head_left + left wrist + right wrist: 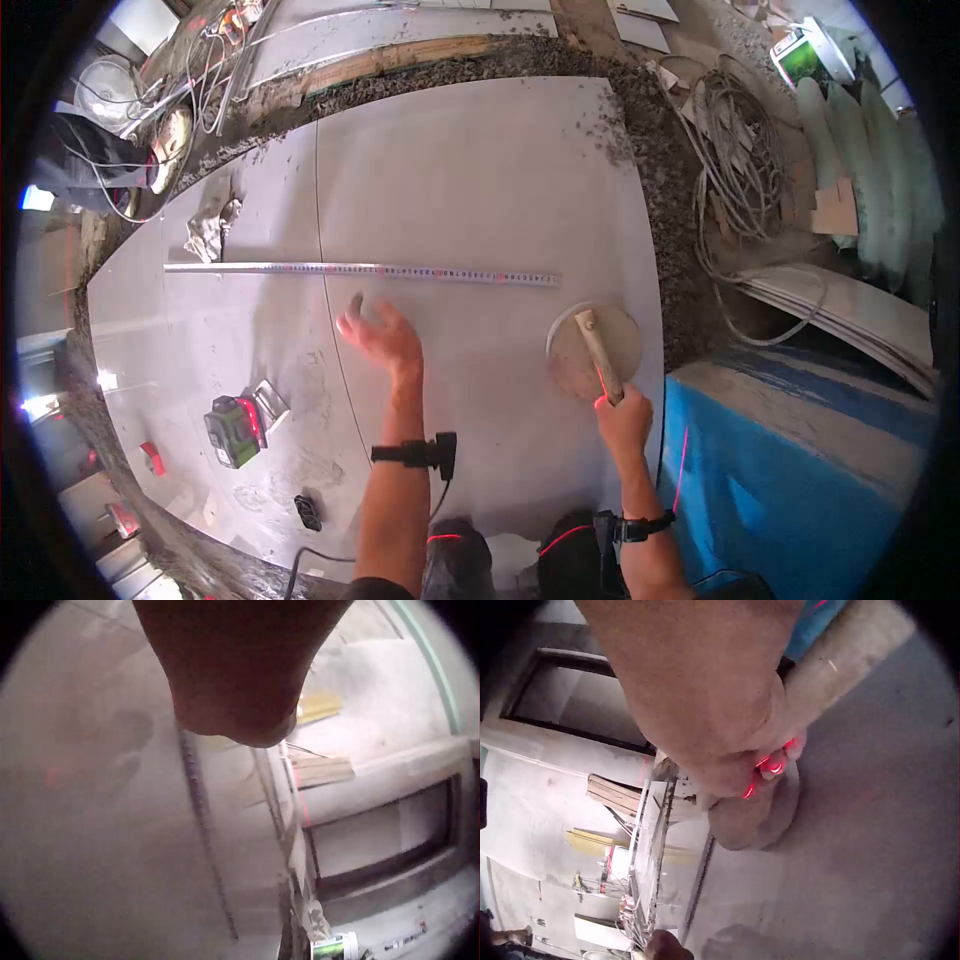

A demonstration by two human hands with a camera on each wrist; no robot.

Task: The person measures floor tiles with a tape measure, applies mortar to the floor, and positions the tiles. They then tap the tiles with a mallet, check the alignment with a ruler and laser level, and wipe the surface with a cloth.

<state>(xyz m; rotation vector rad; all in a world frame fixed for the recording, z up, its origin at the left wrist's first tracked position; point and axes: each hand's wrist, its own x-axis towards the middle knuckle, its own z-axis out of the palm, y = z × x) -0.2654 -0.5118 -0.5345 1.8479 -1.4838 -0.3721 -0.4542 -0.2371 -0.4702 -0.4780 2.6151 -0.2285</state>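
In the head view my right hand grips the wooden handle of a round pale disc-like tool, which lies over the right part of a large grey slab. The right wrist view shows my curled fingers around the handle. My left hand hovers over the slab, fingers loosely spread and holding nothing. Just beyond it a long graduated metal rule lies across the slab and over a thin joint. In the left wrist view the fingers are hidden behind the wrist.
A green laser level, a small black object and a red item lie at left. A crumpled rag sits beyond the rule. Another person's shoe is at upper left. Coiled hose and blue sheeting lie at right.
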